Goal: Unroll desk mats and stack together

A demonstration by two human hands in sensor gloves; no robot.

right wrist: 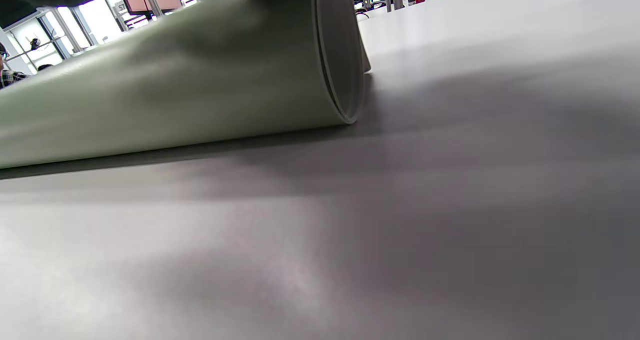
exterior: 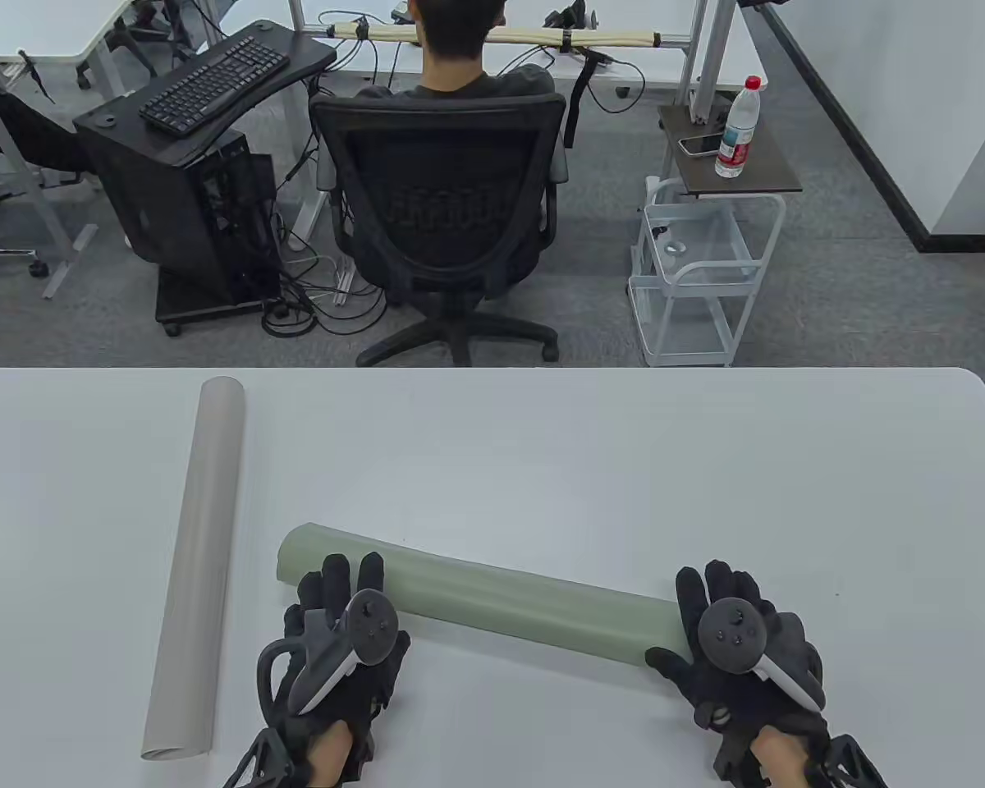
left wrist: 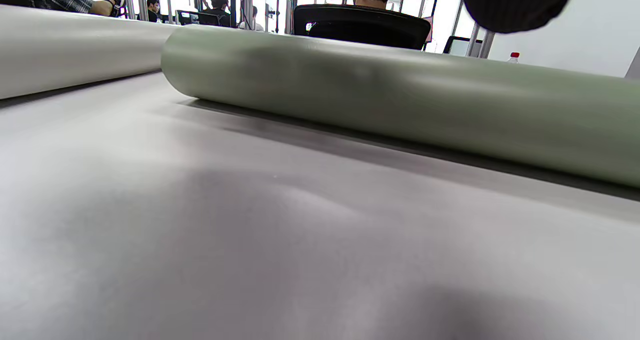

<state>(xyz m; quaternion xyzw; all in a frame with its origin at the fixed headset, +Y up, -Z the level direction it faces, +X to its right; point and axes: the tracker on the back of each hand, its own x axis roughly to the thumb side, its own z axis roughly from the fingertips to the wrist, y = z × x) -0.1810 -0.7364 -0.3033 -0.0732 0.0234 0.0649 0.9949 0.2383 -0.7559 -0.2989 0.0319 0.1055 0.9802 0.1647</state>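
While both mats are still rolled, notes:
Left hand (exterior: 341, 632): fingers straight, resting on top of the green roll (exterior: 492, 603) near its left end, to steady it.
Right hand (exterior: 739, 636): fingers flat over the right end, thumb out along the near side; nothing gripped.
Green roll: lies slantwise, near edge of table (exterior: 542, 427).
Beige roll (exterior: 193, 566): left, apart.
Room: wide bare surface beyond, toward the far edge; I judge unrolling goes that way.

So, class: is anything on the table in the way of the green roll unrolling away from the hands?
Nothing visible. Beyond the green mat roll the white table is bare to its far edge; the beige roll lies off to its left.
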